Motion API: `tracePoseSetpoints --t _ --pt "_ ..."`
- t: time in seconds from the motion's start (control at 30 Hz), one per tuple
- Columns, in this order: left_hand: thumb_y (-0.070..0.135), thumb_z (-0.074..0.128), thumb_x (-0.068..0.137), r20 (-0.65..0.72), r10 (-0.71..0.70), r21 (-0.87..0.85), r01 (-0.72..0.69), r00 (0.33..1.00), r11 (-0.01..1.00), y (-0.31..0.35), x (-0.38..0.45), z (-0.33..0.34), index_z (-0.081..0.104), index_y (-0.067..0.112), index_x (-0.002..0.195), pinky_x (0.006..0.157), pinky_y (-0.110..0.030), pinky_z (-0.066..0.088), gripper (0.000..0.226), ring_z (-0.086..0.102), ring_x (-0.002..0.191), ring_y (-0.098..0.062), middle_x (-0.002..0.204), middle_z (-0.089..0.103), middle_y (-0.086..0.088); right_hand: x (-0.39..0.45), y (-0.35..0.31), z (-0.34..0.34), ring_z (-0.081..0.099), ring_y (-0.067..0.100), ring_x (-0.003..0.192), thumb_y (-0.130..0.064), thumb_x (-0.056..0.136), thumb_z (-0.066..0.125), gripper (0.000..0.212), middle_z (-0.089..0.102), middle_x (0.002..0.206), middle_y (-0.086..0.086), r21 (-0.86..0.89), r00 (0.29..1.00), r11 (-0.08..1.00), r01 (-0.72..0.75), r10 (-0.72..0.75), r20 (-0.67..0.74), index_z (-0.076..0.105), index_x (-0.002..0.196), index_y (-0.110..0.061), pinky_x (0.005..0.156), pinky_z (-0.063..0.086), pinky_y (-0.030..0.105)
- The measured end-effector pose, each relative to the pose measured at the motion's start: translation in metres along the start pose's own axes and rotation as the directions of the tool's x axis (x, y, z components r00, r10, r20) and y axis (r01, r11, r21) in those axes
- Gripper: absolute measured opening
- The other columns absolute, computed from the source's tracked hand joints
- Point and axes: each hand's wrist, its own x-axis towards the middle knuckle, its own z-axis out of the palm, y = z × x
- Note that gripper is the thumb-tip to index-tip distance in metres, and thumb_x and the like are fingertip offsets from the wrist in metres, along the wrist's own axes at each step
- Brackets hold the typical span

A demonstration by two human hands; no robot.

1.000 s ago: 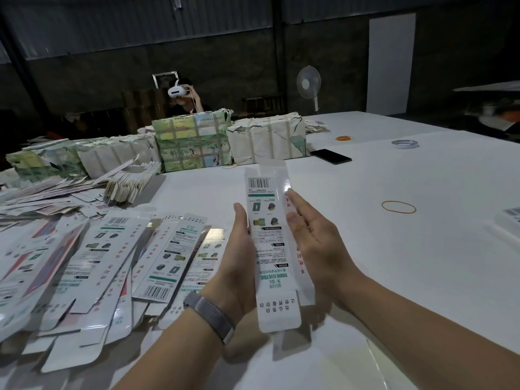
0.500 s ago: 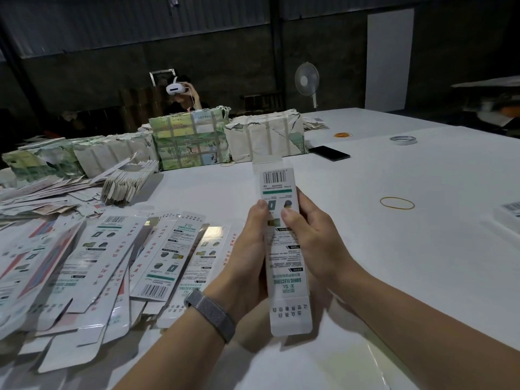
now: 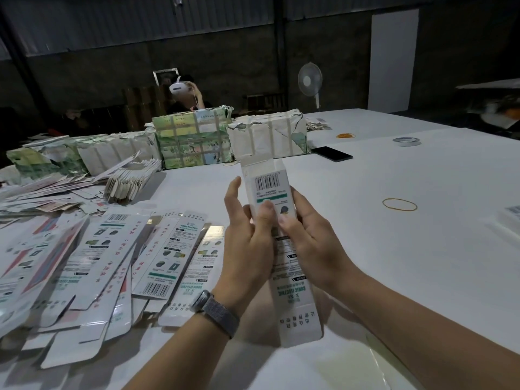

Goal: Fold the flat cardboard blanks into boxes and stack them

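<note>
1. The box [image 3: 277, 220] is held above the white table [image 3: 422, 249], in front of the person, long and narrow, its far end opened into a tube with the top flap [image 3: 257, 161] standing up; the barcode panel faces the camera.
2. The left hand [image 3: 247, 243] grips the box from its left side, thumb pressed on the printed front; its index finger sticks up free beside the box edge, and the other fingers are hidden behind the card.
3. The right hand [image 3: 306, 237] grips the right side, thumb on the front panel, fingers wrapped behind and out of sight.
4. The box's middle is covered by both hands; its near end pokes out below the wrists.
5. A grey watch [image 3: 215, 311] sits on the left wrist.
6. Flat blanks [image 3: 112, 257] lie overlapped on the table at the left, cut off by the frame edge.
7. Farther back stand strapped bundles [image 3: 194, 142], their print too small to read.
8. A rubber band [image 3: 399, 204] lies well to the right, a black phone [image 3: 332, 153] beyond it.
</note>
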Motion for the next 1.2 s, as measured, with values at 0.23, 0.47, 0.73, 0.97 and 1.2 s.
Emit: tracePoseSetpoints --t 0.23,0.47,0.73,0.97,1.2 --pt "0.042 0.04 0.097 -0.006 0.056 -0.08 -0.056 0.998 0.995 0.007 0.001 0.0 0.031 0.035 0.146 0.076 -0.052 0.061 0.051 0.074 0.086 -0.024 0.101 0.074 -0.001 -0.001 -0.003 0.0 0.071 0.018 0.098 -0.045 0.097 0.038 0.053 0.071 0.114 -0.008 -0.012 1.0 1.0 0.028 -0.028 0.001 0.035 0.15 -0.038 0.08 0.06 0.048" --pt "0.036 0.044 0.095 -0.01 0.05 -0.177 -0.051 0.999 0.983 0.011 0.001 -0.003 0.04 0.035 0.132 0.067 -0.035 0.06 0.037 0.074 0.081 -0.022 0.098 0.075 -0.002 -0.001 -0.009 -0.002 0.072 0.02 0.094 -0.044 0.097 0.038 0.054 0.073 0.112 -0.006 0.039 0.999 0.999 0.026 -0.026 0.02 0.034 0.15 -0.035 0.077 0.061 0.049" --pt "0.034 0.042 0.096 0.018 0.066 -0.187 -0.062 0.998 0.98 0.014 -0.001 -0.001 0.038 0.034 0.134 0.064 -0.032 0.06 0.038 0.073 0.08 -0.023 0.096 0.073 -0.006 0.001 -0.008 -0.005 0.071 0.017 0.099 -0.046 0.094 0.041 0.052 0.07 0.114 -0.011 0.093 0.999 0.995 0.042 -0.043 0.008 0.028 0.144 -0.052 0.083 0.06 0.048" --pt "0.031 0.045 0.097 0.149 0.046 -0.244 -0.008 0.988 0.97 0.013 -0.005 0.003 0.043 0.03 0.133 0.059 -0.032 0.058 0.036 0.073 0.073 -0.024 0.093 0.074 -0.008 0.008 -0.014 -0.015 0.072 0.021 0.084 -0.025 0.098 0.048 0.022 0.071 0.099 0.012 0.325 0.997 0.945 0.041 -0.018 -0.074 0.056 0.119 -0.027 0.071 0.059 0.032" --pt "0.037 0.044 0.095 0.237 -0.068 -0.24 0.126 0.969 0.962 0.009 -0.004 0.002 0.044 0.033 0.129 0.057 -0.025 0.055 0.034 0.071 0.07 -0.018 0.088 0.076 -0.007 0.008 -0.01 -0.014 0.067 0.011 0.069 -0.006 0.102 0.046 0.016 0.068 0.083 0.005 0.38 0.993 0.925 -0.006 0.051 -0.107 0.058 0.103 -0.016 0.062 0.053 0.021"
